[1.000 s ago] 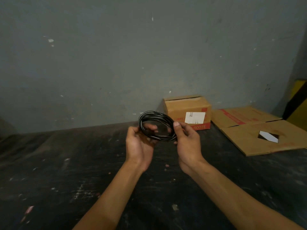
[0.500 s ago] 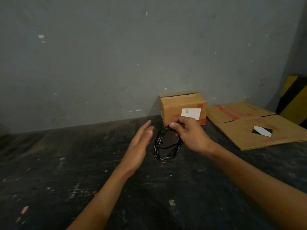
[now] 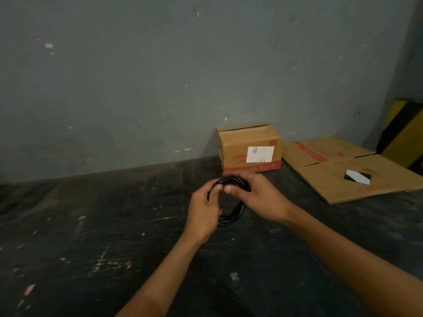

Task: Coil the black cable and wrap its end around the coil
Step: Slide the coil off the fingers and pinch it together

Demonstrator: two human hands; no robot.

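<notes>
Both hands on the cable coil, centre of the frame

The black cable hangs as a bundle of loops between the hands just above the dark surface, long axis tilted lower left to upper right. The right hand pinches its top; the left hand, fingers curled, meets it there. Which hand has the loose end cannot be told.

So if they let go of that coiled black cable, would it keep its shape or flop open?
Probably spring loose somewhat: the coiled black cable shows several separate loops, gripped at the top by the left hand and right hand. It looks thin and light, sagging into an oval below the hands. No wrapped end is visible.
</notes>
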